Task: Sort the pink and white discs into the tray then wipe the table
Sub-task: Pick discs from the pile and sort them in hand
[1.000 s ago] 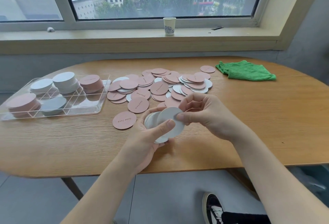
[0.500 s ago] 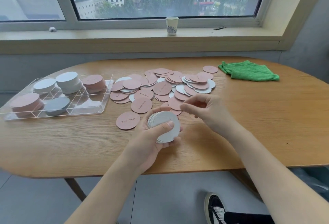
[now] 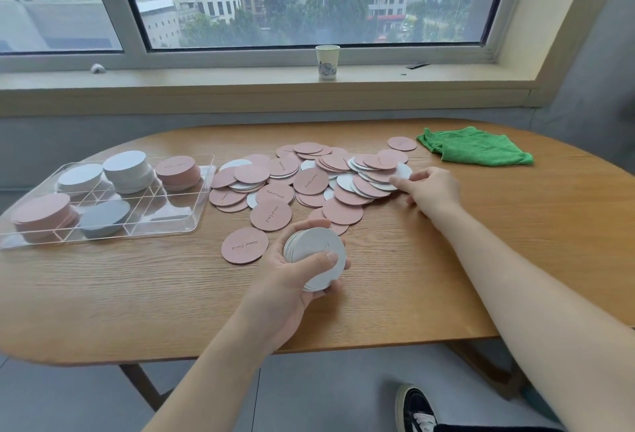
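A heap of pink and white discs (image 3: pixel 319 177) lies spread over the middle of the wooden table (image 3: pixel 515 242). My left hand (image 3: pixel 288 280) grips a stack of white discs (image 3: pixel 318 253) just above the table's near side, thumb across the top disc. My right hand (image 3: pixel 431 189) reaches to the heap's right edge, where its fingertips pinch the rim of a white disc (image 3: pixel 402 170). At the left stands a clear compartment tray (image 3: pixel 192 222) holding stacks of white discs (image 3: pixel 125 167) and pink discs (image 3: pixel 177 170). One pink disc (image 3: pixel 244 245) lies alone beside my left hand.
A green cloth (image 3: pixel 477 146) lies crumpled at the table's far right. On the window sill behind the table stands a paper cup (image 3: pixel 327 62). A shoe (image 3: pixel 417 411) shows on the floor under the table's near edge.
My right hand left the stack in my left hand and moved right and away to the heap's right edge. The left hand kept hold of the white stack.
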